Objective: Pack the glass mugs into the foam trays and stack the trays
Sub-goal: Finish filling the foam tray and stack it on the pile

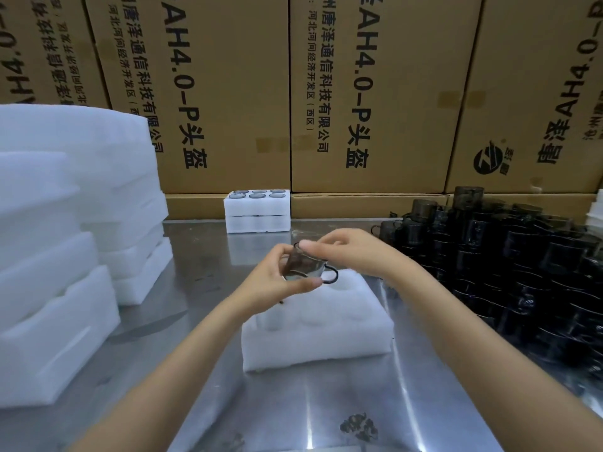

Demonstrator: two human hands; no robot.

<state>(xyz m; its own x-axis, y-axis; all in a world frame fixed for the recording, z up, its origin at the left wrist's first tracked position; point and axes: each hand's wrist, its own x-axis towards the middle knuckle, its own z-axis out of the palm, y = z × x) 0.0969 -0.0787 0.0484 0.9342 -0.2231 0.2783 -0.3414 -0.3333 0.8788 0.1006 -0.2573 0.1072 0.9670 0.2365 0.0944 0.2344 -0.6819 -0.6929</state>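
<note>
A smoky glass mug (305, 265) hangs tilted just above the far end of a white foam tray (318, 324) with round pockets that look empty. My left hand (277, 282) grips the mug from the left, thumb under its base. My right hand (346, 251) pinches the mug's rim from above. The handle points right. A big heap of dark glass mugs (509, 256) lies on the right of the steel table.
Two stacked foam trays (257, 212), the top one filled with mugs, stand at the back centre. Tall piles of empty foam trays (65, 239) fill the left. Cardboard boxes (359, 93) wall off the back. Bare steel table (293, 406) lies in front of the tray.
</note>
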